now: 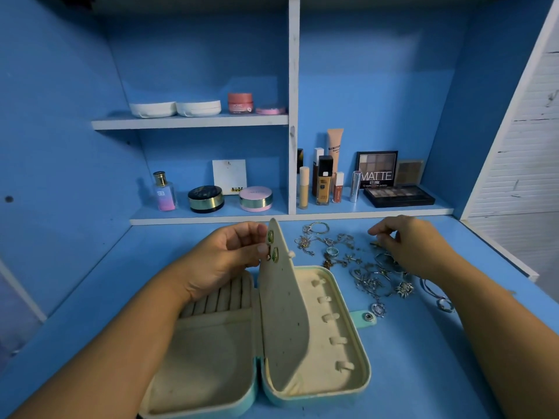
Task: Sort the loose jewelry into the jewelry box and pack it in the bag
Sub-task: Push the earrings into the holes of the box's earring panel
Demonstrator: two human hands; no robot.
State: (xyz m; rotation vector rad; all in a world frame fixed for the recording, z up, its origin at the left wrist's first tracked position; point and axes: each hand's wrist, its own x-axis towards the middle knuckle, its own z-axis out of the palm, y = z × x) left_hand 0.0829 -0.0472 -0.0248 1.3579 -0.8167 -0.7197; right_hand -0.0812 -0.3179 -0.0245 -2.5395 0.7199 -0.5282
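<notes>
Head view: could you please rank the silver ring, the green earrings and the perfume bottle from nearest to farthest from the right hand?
1. Silver ring, in the loose pile just left of the right hand.
2. Green earrings, on the upright panel, further left.
3. Perfume bottle, far left on the shelf.

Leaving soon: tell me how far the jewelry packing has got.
Done: the jewelry box lies open, two green earrings pinned on its earring panel. In hand: the left hand holds that panel upright; the right hand reaches into the loose jewelry pile. Left: nearly the whole pile on the desk, ring rolls and hooks bare, no bag in view.
</notes>
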